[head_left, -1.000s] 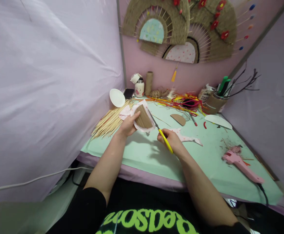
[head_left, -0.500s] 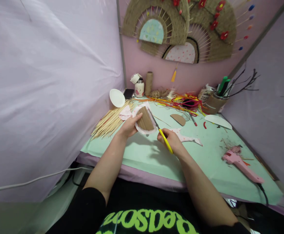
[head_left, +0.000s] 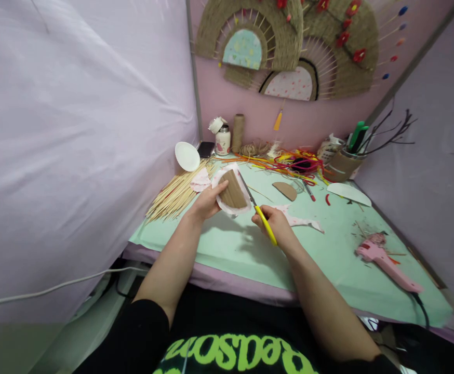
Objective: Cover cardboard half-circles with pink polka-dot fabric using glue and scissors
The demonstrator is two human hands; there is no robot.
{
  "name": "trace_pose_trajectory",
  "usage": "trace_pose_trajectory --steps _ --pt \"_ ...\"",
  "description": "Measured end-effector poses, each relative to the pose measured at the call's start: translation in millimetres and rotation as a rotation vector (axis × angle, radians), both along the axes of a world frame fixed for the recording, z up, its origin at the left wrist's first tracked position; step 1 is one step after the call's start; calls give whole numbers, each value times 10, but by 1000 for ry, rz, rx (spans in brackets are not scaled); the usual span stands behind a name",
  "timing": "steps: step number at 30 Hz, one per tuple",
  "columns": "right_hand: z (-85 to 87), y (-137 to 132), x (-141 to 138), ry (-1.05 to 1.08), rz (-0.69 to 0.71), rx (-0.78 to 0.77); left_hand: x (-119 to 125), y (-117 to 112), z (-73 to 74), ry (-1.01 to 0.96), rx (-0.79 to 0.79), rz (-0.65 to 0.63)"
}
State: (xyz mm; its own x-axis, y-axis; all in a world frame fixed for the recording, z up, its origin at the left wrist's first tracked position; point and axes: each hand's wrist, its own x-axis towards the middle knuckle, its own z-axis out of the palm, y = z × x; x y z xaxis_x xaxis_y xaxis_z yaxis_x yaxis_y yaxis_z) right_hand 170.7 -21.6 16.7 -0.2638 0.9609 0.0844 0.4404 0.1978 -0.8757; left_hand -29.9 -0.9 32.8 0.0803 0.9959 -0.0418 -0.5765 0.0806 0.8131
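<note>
My left hand (head_left: 207, 201) grips a brown cardboard half-disc (head_left: 232, 191) backed with pink-white fabric, lifted a little above the green mat (head_left: 242, 244). My right hand (head_left: 276, 224) is closed on yellow-handled scissors (head_left: 258, 213). Their blades run up along the right edge of the fabric piece. A trimmed strip of spotted pink fabric (head_left: 301, 221) lies just right of my right hand.
A sheaf of bamboo skewers (head_left: 174, 195) lies at the left. A pink glue gun (head_left: 386, 262) rests at the right. Further back are a second cardboard half-disc (head_left: 284, 190), a white plate (head_left: 187, 156), a twine spool (head_left: 238, 132), tangled coloured cords (head_left: 297, 162) and a tool pot (head_left: 344, 163).
The cardboard piece has turned slightly in my left hand, and the scissors have shifted a little along its right edge. Both arms stay in nearly the same place.
</note>
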Motion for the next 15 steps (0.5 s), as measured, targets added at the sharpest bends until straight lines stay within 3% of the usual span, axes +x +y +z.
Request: trace_pose_trajectory --steps 15 --pt "15 7 6 -40 45 -30 -54 7 -47 93 -7 -58"
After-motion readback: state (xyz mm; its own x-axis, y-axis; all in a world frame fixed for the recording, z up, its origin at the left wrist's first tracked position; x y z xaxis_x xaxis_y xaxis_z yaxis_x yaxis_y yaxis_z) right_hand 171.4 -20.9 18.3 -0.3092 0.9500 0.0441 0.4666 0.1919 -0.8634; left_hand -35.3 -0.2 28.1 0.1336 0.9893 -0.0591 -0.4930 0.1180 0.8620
